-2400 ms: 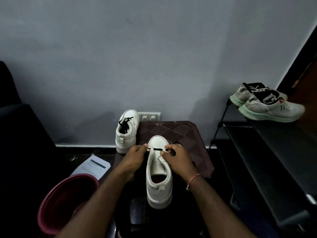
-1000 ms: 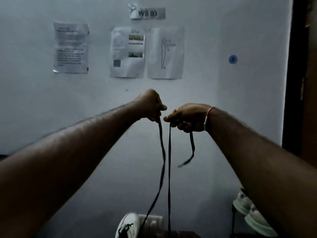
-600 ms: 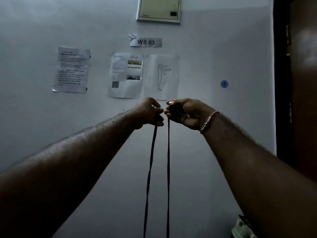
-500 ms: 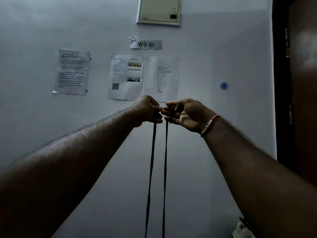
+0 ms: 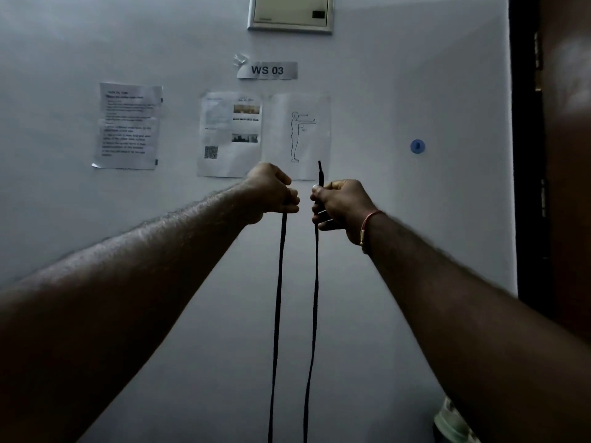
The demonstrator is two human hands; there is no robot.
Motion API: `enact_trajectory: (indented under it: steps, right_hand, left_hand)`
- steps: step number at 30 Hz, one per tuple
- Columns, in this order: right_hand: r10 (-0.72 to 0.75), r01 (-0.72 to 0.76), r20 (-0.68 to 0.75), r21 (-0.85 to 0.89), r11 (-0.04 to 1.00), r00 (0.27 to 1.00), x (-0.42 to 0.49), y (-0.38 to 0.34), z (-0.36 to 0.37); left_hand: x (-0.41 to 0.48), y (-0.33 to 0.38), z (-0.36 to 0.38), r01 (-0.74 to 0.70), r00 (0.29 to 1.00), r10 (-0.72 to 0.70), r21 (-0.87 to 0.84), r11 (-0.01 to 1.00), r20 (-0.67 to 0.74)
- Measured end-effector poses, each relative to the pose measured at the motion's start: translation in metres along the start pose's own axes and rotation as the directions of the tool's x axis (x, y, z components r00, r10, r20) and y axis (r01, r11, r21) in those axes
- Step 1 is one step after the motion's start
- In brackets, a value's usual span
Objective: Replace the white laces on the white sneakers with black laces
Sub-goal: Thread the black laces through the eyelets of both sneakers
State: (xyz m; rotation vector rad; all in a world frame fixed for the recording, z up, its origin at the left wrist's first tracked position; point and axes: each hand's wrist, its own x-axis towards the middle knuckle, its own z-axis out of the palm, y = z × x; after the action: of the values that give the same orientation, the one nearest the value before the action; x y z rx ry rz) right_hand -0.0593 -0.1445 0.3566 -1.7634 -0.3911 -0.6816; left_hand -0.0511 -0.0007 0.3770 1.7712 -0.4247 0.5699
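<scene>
2 bare arms reach up in front of a pale wall (image 5: 96, 43). The left hand (image 5: 275, 191) is clenched around 1 strand of a black lace (image 5: 279, 298). The right hand (image 5: 339, 204) grips the other strand, whose tip pokes up above the fist. Both strands hang almost straight down, side by side but apart, and run off the bottom edge. The sneakers are out of view. This looks like evening the 2 ends; next, the tips probably need lowering for threading.
</scene>
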Motion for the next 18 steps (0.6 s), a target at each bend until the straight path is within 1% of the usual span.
enact_trajectory:
  steps: [1,2,3,5,6,7,8,10,11,12,13,14,16,18]
  right_hand:
    - [0.018,-0.018,0.014,-0.006,1.000,1.000,-0.001,0.002,0.000]
    - [0.057,-0.057,0.033,0.003,0.998,0.998,-0.006,0.010,0.002]
    - [0.089,-0.091,0.054,0.026,0.996,0.995,-0.010,0.015,0.001]
    - [0.179,-0.189,0.094,0.117,0.975,0.979,-0.028,0.041,0.003]
    - [0.217,-0.230,0.090,0.162,0.960,0.972,-0.038,0.057,0.004]
    - [0.264,-0.274,0.079,0.199,0.941,0.961,-0.058,0.085,0.012]
    - [0.267,-0.272,0.052,0.205,0.940,0.962,-0.075,0.111,0.017]
    - [0.327,-0.331,0.053,0.168,0.929,0.944,-0.135,0.182,0.030]
    - [0.379,-0.387,0.077,0.143,0.911,0.922,-0.165,0.217,0.036]
    - [0.453,-0.463,0.112,0.096,0.881,0.885,-0.203,0.251,0.043]
    - [0.509,-0.517,0.126,0.041,0.855,0.851,-0.236,0.283,0.048]
    - [0.560,-0.564,0.118,0.005,0.825,0.820,-0.269,0.312,0.052]
    - [0.622,-0.625,0.064,0.050,0.779,0.781,-0.319,0.349,0.059]
    - [0.614,-0.615,0.033,0.076,0.785,0.788,-0.346,0.365,0.065]
  left_hand:
    - [-0.002,-0.003,0.000,-0.011,1.000,0.011,0.033,0.999,-0.005]
    - [-0.006,-0.013,0.001,-0.030,1.000,0.031,0.120,0.992,-0.005]
    - [-0.009,-0.019,0.002,-0.081,0.997,0.083,0.256,0.963,0.002]
    - [-0.029,-0.055,0.011,-0.168,0.985,0.164,0.521,0.837,0.054]
    - [-0.044,-0.077,0.018,-0.186,0.982,0.159,0.600,0.778,0.098]
    - [-0.072,-0.112,0.026,-0.184,0.982,0.104,0.643,0.743,0.161]
    - [-0.095,-0.142,0.033,-0.201,0.970,0.048,0.672,0.712,0.239]
    - [-0.164,-0.212,0.051,-0.168,0.924,-0.121,0.666,0.727,0.364]
    - [-0.194,-0.245,0.058,-0.120,0.901,-0.192,0.648,0.752,0.389]
    - [-0.229,-0.276,0.062,-0.048,0.879,-0.268,0.632,0.774,0.395]
    - [-0.256,-0.303,0.067,0.007,0.871,-0.304,0.609,0.793,0.386]
    - [-0.279,-0.326,0.071,0.053,0.864,-0.332,0.587,0.808,0.379]
    - [-0.310,-0.359,0.077,0.108,0.874,-0.341,0.545,0.831,0.347]
    - [-0.322,-0.379,0.078,0.144,0.904,-0.308,0.465,0.874,0.298]
